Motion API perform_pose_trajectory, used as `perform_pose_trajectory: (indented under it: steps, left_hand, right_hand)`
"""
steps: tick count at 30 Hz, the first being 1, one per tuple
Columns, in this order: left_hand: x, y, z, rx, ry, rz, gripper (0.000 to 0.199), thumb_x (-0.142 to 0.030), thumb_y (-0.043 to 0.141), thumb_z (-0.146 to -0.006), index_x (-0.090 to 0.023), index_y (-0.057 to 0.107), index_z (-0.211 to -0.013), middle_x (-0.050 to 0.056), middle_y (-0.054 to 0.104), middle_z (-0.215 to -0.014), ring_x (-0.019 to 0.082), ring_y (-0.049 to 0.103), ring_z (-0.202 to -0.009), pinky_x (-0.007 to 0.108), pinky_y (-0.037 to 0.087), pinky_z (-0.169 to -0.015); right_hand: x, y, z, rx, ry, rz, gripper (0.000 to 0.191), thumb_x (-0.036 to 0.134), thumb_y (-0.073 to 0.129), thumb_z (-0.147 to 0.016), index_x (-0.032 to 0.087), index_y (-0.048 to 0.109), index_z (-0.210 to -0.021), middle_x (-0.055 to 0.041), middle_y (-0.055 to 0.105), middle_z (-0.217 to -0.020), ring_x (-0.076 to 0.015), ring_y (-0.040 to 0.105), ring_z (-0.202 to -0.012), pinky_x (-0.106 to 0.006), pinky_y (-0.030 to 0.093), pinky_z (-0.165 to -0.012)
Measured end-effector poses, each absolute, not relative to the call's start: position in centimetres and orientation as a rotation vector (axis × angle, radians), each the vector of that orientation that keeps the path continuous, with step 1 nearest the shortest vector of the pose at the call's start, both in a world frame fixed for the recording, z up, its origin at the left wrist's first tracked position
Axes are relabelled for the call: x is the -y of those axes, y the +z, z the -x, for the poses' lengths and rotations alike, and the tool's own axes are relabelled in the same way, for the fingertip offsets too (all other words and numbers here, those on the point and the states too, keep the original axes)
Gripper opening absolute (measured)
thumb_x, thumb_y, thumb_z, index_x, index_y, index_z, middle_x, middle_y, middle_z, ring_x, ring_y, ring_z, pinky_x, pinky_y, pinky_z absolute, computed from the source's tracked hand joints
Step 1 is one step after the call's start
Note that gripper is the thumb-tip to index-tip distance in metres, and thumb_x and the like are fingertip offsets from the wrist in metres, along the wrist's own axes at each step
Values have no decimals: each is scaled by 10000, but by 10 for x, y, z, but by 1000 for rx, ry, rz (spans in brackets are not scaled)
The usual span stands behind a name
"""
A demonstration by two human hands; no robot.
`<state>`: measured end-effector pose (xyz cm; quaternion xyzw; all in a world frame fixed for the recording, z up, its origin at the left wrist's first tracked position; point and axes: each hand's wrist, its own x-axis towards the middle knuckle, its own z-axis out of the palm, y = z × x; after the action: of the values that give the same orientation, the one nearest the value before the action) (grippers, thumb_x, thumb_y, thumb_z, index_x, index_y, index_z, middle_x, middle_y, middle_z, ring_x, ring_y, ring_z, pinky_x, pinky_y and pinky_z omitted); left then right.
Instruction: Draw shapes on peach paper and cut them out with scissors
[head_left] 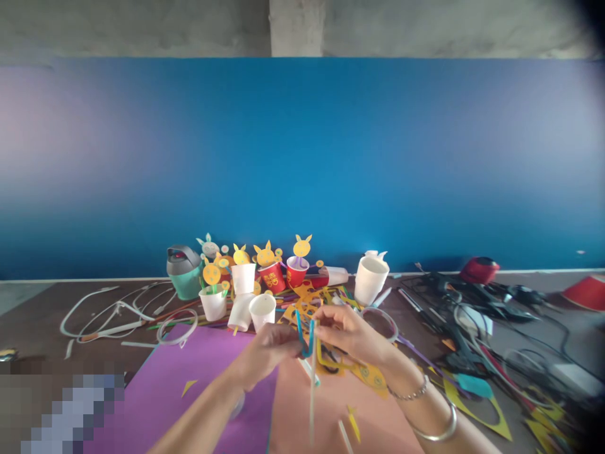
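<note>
Over the front middle of the table, my left hand (269,353) is closed on a bent blue strip (308,347), which forms a U shape between my hands. My right hand (347,331) pinches the top of a long pale stick (312,397) beside the blue strip. A bent yellow strip (331,362) hangs just below my right hand. Beneath my hands lie a purple sheet (208,391) and an orange-pink sheet (302,429). A short white piece and a small yellow scrap (353,424) rest on the orange-pink sheet.
Paper cups with yellow animal faces (212,273) stand at the back, near a green-grey container (185,277). White cups (372,277) stand right of centre. Cables (113,315) lie at left; black cables, yellow offcuts (477,403) and a red item (479,271) lie at right.
</note>
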<state>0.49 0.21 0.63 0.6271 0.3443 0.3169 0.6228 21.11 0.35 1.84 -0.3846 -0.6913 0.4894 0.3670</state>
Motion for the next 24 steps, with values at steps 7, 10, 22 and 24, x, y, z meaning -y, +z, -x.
perform_pose_trajectory:
  steps: [7,10,22,24]
  left_hand:
    - [-5,0,-7,-910,743,-1634,245,-323,587,-795,-120,676,-689,11,597,-646,153,523,-674,245,372,-625]
    - [-8,-6,-10,-910,796,-1447,321,-422,634,-770,-110,707,-753,44,653,-672,163,581,-669,253,425,-648]
    - [-5,-9,-13,-814,1050,-722,184,-308,745,-736,-163,655,-804,42,725,-732,151,690,-682,210,523,-630]
    - [-5,-10,-14,-796,1091,-664,166,-276,754,-729,-163,645,-781,41,725,-734,148,691,-677,217,535,-644]
  right_hand:
    - [-2,19,-204,1783,1187,1061,116,263,582,-816,159,621,-785,12,585,-649,-120,528,-602,-222,394,-559]
    - [-5,18,-201,1648,1223,1037,135,287,618,-803,153,621,-789,10,591,-674,-125,543,-636,-227,407,-592]
    - [-11,7,-195,1352,1412,730,215,284,754,-716,204,608,-852,18,602,-784,-118,562,-711,-228,443,-640]
    - [-8,7,-191,1381,1414,704,237,270,782,-683,204,618,-841,14,600,-807,-124,569,-737,-235,453,-659]
